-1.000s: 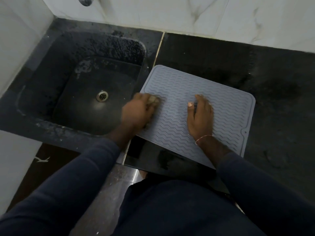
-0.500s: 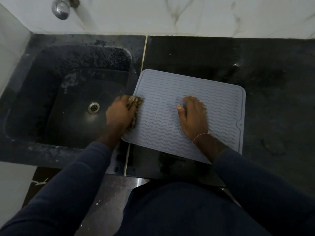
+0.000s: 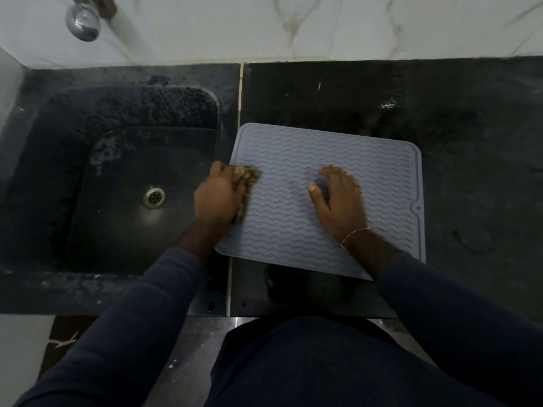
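A grey silicone mat with a wavy ridge pattern lies on the black counter, its left edge reaching the sink's rim. My left hand grips a brownish scrub pad and holds it against the mat's left edge. My right hand lies flat on the middle of the mat, fingers spread, pressing it down. A thin thread band circles the right wrist.
A dark wet sink with a metal drain sits to the left of the mat. A chrome tap hangs from the white marble wall above it. The counter's front edge runs just in front of my body.
The left hand with the scrub pad slid from further in on the mat back to its left edge. The right hand stayed pressed on the mat. My view shifted, showing more wall.
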### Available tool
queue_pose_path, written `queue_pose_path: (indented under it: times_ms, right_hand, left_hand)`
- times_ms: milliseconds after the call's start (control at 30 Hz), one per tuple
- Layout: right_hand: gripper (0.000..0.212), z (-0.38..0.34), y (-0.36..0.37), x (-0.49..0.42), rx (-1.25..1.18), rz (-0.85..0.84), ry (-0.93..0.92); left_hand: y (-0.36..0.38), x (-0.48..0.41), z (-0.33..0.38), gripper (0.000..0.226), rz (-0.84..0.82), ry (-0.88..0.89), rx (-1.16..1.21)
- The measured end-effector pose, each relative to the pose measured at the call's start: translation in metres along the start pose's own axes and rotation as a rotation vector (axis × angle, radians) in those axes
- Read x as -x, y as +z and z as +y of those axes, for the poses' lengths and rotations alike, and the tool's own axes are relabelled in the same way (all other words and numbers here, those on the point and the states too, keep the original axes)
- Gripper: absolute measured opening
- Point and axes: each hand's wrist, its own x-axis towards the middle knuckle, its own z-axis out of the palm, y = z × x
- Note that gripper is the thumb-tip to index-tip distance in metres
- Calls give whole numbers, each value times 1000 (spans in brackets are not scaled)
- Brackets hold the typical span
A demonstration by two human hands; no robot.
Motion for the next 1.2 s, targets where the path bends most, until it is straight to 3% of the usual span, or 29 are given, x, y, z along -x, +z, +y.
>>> queue_pose_path:
  times_ms: [67,133,233,333,433,600,667,800,900,1033,1200]
  right_hand:
    - [55,-2,0,0,0,9,10]
    - [56,-2,0,0,-29,15,18]
    - [60,2,-1,3,-114,42,46]
    - [58,5,-1,5,-138,67,38]
    - [58,5,3,2,-45,59,-4]
    - [64,4,8,3,31,63,2]
    - [66,2,10,3,59,51,-2]
    - [60,1,6,4,5,98,30]
    - [57,-1,4,5,-42,159,85]
    - [62,-5,5,4,-21,158,97]
    - [63,-3,5,5,-8,159,103]
  left_hand:
    - [-5,-1,-1,35,31,-45,24]
    - [0,-2,24,33,51,28,137]
    - [27,4,90,29,-75,278,236]
    - [43,11,124,28,-196,347,190]
    - [29,2,77,28,-177,348,104]
    - [-9,-3,-23,36,-91,126,-26]
    - [-10,-1,-18,37,-59,117,11]
    - [13,16,64,33,-95,337,252]
    - [32,28,100,30,-199,397,186]
    - [22,17,50,30,-196,437,80]
    - [-18,3,-32,39,-179,275,-54]
